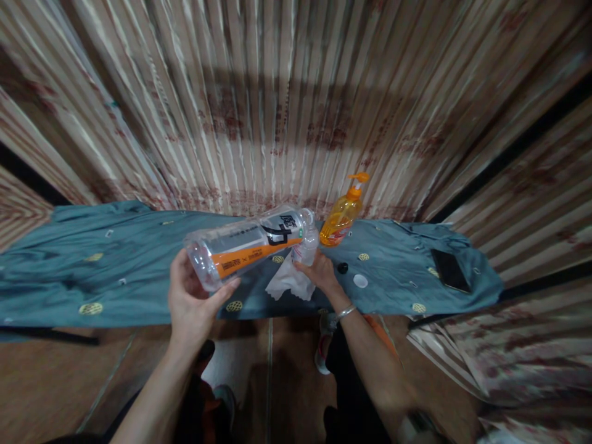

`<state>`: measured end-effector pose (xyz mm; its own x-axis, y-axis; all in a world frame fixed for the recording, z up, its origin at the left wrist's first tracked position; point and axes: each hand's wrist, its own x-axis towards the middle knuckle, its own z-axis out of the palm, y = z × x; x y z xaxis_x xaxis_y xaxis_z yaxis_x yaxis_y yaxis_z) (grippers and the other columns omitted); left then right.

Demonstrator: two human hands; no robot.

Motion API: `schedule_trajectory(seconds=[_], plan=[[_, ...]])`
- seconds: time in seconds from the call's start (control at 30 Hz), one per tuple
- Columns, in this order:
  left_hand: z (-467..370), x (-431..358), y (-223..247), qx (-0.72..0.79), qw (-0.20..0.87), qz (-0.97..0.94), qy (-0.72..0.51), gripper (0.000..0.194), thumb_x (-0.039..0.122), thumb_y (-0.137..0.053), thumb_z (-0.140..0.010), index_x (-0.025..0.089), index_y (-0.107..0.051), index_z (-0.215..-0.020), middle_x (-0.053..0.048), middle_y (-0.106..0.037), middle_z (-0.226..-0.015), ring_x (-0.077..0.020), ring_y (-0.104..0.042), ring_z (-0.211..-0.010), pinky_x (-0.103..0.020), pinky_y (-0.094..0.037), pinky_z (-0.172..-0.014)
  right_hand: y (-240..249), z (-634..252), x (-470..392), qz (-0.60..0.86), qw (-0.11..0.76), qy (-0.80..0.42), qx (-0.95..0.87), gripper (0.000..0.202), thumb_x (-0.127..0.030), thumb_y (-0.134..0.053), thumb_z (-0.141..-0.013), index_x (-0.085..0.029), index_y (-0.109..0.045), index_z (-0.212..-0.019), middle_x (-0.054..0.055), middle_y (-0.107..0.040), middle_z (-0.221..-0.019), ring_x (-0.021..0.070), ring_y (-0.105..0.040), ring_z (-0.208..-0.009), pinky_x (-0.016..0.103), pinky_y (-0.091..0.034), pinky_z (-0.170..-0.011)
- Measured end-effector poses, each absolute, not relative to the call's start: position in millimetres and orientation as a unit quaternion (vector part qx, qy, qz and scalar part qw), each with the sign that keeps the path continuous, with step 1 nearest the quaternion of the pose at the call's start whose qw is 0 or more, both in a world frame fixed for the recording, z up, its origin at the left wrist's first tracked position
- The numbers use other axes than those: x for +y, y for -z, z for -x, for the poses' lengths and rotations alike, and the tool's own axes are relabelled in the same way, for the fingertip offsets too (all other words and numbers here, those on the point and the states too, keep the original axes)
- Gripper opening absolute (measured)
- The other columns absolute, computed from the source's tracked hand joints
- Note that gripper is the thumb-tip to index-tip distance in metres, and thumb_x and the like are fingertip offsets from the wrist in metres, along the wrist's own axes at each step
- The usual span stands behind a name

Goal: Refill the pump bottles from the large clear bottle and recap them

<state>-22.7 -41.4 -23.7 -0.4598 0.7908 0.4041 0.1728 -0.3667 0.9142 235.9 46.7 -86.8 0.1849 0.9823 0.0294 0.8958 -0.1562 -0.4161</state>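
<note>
Your L hand (197, 305), lower centre-left of the frame, has a big clear btl (252, 246) by its base end: thumb along the near side, other fingers curled round the far side & partly hidden, spread wide to fit the girth. The btl is tipped almost flat, base lower left, neck up & to the right, mid-frame; its label is orange & silver w/ dark characters.

Your R hand (322, 271), just right of centre, is closed round a small clear btl (308, 242), which sits right by the big btl's neck. Thumb points left; the other fingers are mostly hidden, so can't tell exactly how tight they are. Also can't tell if the 2 btls touch. A white crumpled sheet (291, 285) is at the small btl's lower end, paper or cloth unclear. You've a silver bracelet (346, 312) on the R wrist.

Right of centre, slightly higher, an orange pump btl (341, 219) stands near the small btl. Just right of your R hand: a small black object (342, 267) & a white disc (360, 281), close together. A dark phone (451, 270) lies far right. All on a teal cloth (143, 271) across mid-frame; striped, pleated curtain (277, 92) fills the top.
</note>
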Motion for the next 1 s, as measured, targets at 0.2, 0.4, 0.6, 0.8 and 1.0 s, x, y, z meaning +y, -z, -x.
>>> schedule_trajectory(seconds=[0.2, 0.4, 0.6, 0.8, 1.0], plan=[[20.4, -39.4, 26.5, 0.502, 0.220, -0.456, -0.701, 0.089, 0.044, -0.105, -0.047, 0.024, -0.065, -0.124, -0.012, -0.078, -0.129, -0.0334, -0.080, -0.113, -0.046, -0.071, -0.092, 91.6, -237.4, 47.9, 0.743, 0.185, -0.125, -0.631, 0.058, -0.044, -0.084, -0.095, -0.012, -0.067, -0.139, 0.017, -0.084, -0.125, 0.0315, -0.081, -0.121, 0.033, -0.061, -0.101], [21.1, -39.5, 29.6, 0.507, 0.213, -0.471, -0.690, 0.093, 0.048, -0.104, -0.051, 0.026, -0.063, -0.131, -0.012, -0.075, -0.135, -0.0327, -0.079, -0.116, -0.045, -0.071, -0.093, 94.1, -239.2, 48.4, 0.741, 0.189, -0.128, -0.631, 0.060, -0.044, -0.085, -0.094, -0.012, -0.066, -0.141, 0.016, -0.085, -0.122, 0.0311, -0.082, -0.118, 0.032, -0.061, -0.097], [22.4, -40.1, 31.9, 0.511, 0.215, -0.466, -0.690, 0.095, 0.050, -0.105, -0.049, 0.025, -0.063, -0.131, -0.012, -0.076, -0.132, -0.0318, -0.079, -0.112, -0.043, -0.071, -0.089, 95.5, -238.5, 49.1, 0.745, 0.186, -0.117, -0.630, 0.060, -0.045, -0.085, -0.094, -0.013, -0.066, -0.141, 0.018, -0.085, -0.122, 0.0317, -0.082, -0.118, 0.034, -0.061, -0.098], [23.8, -41.4, 34.2, 0.508, 0.214, -0.470, -0.689, 0.093, 0.048, -0.105, -0.050, 0.026, -0.064, -0.131, -0.011, -0.076, -0.135, -0.0319, -0.078, -0.118, -0.045, -0.070, -0.096, 92.9, -237.0, 48.0, 0.747, 0.175, -0.118, -0.631, 0.064, -0.045, -0.083, -0.095, -0.009, -0.063, -0.144, 0.020, -0.084, -0.125, 0.0324, -0.081, -0.121, 0.034, -0.060, -0.101], [23.6, -42.6, 32.9, 0.500, 0.218, -0.465, -0.698, 0.092, 0.039, -0.105, -0.049, 0.026, -0.065, -0.130, -0.012, -0.077, -0.132, -0.0337, -0.079, -0.117, -0.046, -0.071, -0.094, 91.7, -238.2, 47.6, 0.741, 0.184, -0.126, -0.633, 0.060, -0.045, -0.083, -0.095, -0.011, -0.066, -0.141, 0.018, -0.084, -0.123, 0.0318, -0.082, -0.118, 0.032, -0.060, -0.097]])
